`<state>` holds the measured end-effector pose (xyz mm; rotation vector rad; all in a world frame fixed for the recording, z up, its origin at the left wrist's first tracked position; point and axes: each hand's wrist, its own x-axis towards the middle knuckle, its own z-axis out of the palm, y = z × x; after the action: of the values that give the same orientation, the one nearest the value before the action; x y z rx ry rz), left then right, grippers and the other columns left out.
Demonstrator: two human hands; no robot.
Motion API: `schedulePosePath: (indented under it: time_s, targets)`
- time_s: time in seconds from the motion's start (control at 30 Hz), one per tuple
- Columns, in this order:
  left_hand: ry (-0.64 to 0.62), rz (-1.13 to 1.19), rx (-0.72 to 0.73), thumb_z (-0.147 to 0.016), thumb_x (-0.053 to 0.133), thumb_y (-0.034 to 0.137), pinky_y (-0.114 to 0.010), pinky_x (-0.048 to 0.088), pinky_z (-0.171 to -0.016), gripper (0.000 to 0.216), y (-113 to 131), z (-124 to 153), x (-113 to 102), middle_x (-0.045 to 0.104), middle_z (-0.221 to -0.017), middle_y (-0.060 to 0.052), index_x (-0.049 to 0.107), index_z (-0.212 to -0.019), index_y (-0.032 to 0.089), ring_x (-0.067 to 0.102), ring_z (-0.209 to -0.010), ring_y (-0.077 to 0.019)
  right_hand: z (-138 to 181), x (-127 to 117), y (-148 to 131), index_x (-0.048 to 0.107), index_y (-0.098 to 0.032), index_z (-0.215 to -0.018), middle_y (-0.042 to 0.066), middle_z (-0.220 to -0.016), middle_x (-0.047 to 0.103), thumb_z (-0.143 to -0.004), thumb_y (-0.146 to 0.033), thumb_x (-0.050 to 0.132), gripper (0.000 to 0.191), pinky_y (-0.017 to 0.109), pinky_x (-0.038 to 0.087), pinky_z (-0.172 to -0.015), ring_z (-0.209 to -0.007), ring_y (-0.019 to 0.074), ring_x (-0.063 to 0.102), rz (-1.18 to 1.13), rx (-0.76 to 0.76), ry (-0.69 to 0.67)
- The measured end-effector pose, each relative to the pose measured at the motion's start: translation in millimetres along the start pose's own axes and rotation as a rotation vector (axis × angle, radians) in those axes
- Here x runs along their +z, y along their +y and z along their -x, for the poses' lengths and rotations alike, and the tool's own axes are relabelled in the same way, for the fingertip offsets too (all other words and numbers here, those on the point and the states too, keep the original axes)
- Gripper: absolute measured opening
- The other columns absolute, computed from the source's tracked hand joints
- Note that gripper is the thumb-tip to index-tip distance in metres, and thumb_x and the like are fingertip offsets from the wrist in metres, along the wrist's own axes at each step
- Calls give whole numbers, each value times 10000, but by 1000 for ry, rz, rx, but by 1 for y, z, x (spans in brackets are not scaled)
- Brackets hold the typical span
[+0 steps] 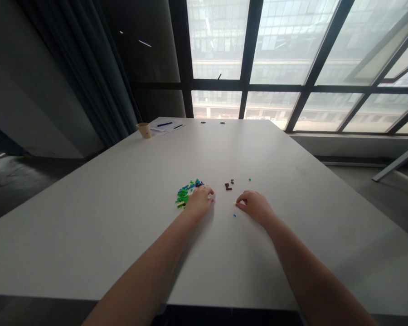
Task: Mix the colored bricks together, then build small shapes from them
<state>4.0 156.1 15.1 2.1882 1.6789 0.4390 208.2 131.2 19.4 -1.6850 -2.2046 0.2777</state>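
Observation:
A pile of small toy building bricks [182, 194], mostly green with blue, dark brown and cream ones, lies on the white table. My left hand [200, 200] rests at the pile's right edge and covers part of it. Its fingers curve apart, with nothing visible between them. To the right, my right hand [255, 204] pinches a small cream brick [234, 203] close to the tabletop. Between and beyond the hands are dark brown bricks [227, 186] and two small dark pieces [232, 182]. A blue brick [234, 215] lies just below the right fingertips, and a green piece [250, 179] sits farther back.
The long white table [238, 149] reaches toward the windows. A tan paper cup [144, 130] stands at its far left edge beside paper sheets [163, 129] with a blue pen [165, 124] and a dark pen. Two round discs [222, 123] show at the far end.

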Motion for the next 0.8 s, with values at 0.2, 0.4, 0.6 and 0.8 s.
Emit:
schedulePosePath:
  time_s: [0.2, 0.4, 0.6, 0.8]
  targets:
    - [46, -37, -6, -721, 498, 155, -336, 343, -888, 218, -1, 2, -2, 571, -1022, -116, 611, -908, 165, 490, -996, -240, 3, -1, -4, 688, -235, -672, 34, -696, 623, -720, -281, 612, 101, 247, 317, -554, -635, 145, 535, 110, 80, -42]
    - [61, 135, -58, -674, 490, 75, -330, 368, -836, 140, -10, -1, 3, 577, -790, -88, 595, -704, 163, 517, -831, -218, 2, 4, -2, 686, -243, -666, 22, -713, 650, -674, -242, 650, 36, 239, 321, -553, -644, 144, 547, 40, 68, -46]
    - [63, 208, -60, -681, 488, 59, -332, 387, -764, 140, -14, -3, 4, 558, -684, -68, 571, -639, 163, 525, -714, -202, -1, -11, 9, 677, -201, -704, 23, -625, 603, -762, -352, 514, 230, 237, 329, -545, -564, 131, 503, -80, 100, 175]
    - [43, -19, -66, -706, 511, 117, -332, 367, -799, 145, -8, 0, -6, 578, -914, -102, 627, -773, 172, 515, -876, -231, -1, -21, 12, 666, -178, -670, 9, -524, 530, -754, -373, 470, 289, 237, 300, -508, -489, 120, 448, -132, 192, 318]
